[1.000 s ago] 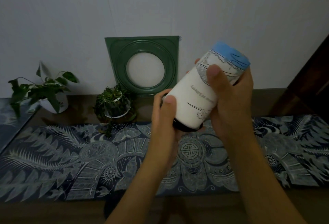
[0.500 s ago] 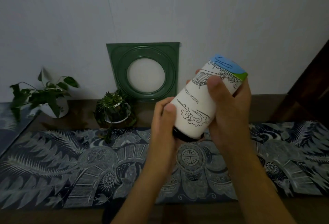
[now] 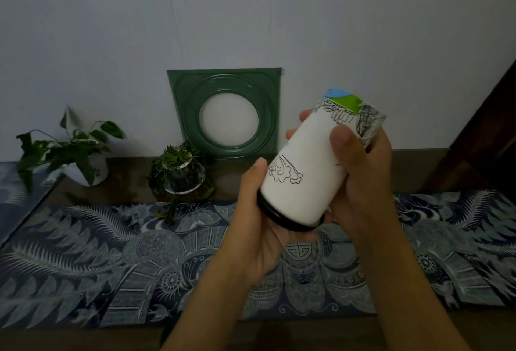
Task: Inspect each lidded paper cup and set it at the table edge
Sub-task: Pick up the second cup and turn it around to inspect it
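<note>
- At the far left of the frame I see a leafy plant (image 3: pixel 69 149) in a white pot, standing on the brown table (image 3: pixel 413 163) close to the wall.
- Right of it, a smaller bushy plant (image 3: pixel 178 167) sits in a glass bowl, one strand trailing down onto the cloth (image 3: pixel 83 253).
- That cloth, dark blue with pale feather and fan patterns, runs across the whole lower half of the frame.
- Behind the small plant, a green square frame (image 3: pixel 224 112) with a round white centre leans against the white wall.
- Centre frame, my left hand (image 3: pixel 259 233) cups the lid end of the cup (image 3: pixel 310 166) from below; its thumb lies up the cup's side and its grip is curled round the black lid (image 3: pixel 287 218).
- The cup is held in the air above the cloth, right of centre, touching nothing but the two hands. It is tilted, lid toward the lower left, base toward the upper right. It is white with line drawings of clouds and buildings, and a blue and green patch near the base.
- My right hand (image 3: pixel 363 180) grips the cup from the right, thumb pressed on the near side, fingers wrapped behind with tips showing at the cup's left edge.
- At the far right edge stands dark wooden furniture; I cannot tell what it is.
</note>
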`<state>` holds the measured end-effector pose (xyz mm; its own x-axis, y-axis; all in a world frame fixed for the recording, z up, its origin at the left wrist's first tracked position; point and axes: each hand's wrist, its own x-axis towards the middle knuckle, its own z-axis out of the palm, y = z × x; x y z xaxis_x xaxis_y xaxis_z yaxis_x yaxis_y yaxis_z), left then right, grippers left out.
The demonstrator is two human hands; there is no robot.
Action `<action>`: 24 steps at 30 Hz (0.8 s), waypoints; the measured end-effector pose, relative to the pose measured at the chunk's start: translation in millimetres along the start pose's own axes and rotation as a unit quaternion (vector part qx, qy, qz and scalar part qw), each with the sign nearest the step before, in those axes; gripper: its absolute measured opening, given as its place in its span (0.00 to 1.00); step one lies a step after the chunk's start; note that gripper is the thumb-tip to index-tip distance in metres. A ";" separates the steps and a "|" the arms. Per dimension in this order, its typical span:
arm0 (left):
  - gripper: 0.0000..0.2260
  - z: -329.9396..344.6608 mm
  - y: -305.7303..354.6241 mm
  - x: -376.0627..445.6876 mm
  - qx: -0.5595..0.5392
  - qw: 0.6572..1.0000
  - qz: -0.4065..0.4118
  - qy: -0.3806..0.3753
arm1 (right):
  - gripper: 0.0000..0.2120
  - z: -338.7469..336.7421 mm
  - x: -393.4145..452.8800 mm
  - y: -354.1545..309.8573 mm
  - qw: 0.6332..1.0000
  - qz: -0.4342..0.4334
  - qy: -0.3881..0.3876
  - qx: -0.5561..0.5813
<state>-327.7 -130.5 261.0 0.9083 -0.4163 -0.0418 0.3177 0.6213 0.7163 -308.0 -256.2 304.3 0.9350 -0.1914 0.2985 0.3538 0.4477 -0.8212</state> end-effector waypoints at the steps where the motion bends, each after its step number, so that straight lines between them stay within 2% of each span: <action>1: 0.25 -0.1 0.4 0.7 -0.002 1.000 -0.003 -0.004 | 0.50 0.3 -0.6 -0.2 1.000 0.002 0.003 -0.001; 3: 0.25 2.4 -0.1 0.8 0.006 1.000 0.010 0.015 | 0.43 -0.5 -0.9 0.4 1.000 -0.003 0.016 -0.001; 6: 0.19 4.4 -5.2 2.1 0.063 0.989 0.115 0.075 | 0.29 -1.6 0.3 3.3 0.999 -0.032 0.041 -0.011; 9: 0.17 4.2 -10.2 3.7 0.165 0.960 0.205 0.098 | 0.26 1.1 1.8 2.8 0.997 -0.047 0.062 -0.016; 12: 0.17 3.2 -12.9 3.4 0.214 0.940 0.242 0.108 | 0.28 2.2 0.6 3.8 0.996 -0.056 0.068 -0.018; 14: 0.17 2.6 -12.3 2.6 0.194 0.948 0.232 0.099 | 0.33 1.3 -0.1 3.1 0.996 -0.061 0.062 -0.016; 17: 0.20 2.3 -8.4 -0.8 0.124 0.974 0.175 0.076 | 0.36 -0.6 0.0 0.6 0.998 -0.054 0.038 -0.011; 21: 0.23 2.0 -5.0 -5.3 0.038 0.997 0.058 0.045 | 0.36 -2.9 0.0 0.3 0.999 -0.038 0.001 -0.010; 24: 0.24 -2.7 -3.0 -4.8 0.010 1.000 -0.014 -0.002 | 0.37 -3.1 -1.3 0.8 0.999 -0.027 -0.019 -0.025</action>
<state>-332.3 -128.6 257.1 0.8976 -0.4369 -0.0591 0.3378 0.5952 0.7291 -308.9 -258.3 301.8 0.9151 -0.1798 0.3610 0.4033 0.3936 -0.8261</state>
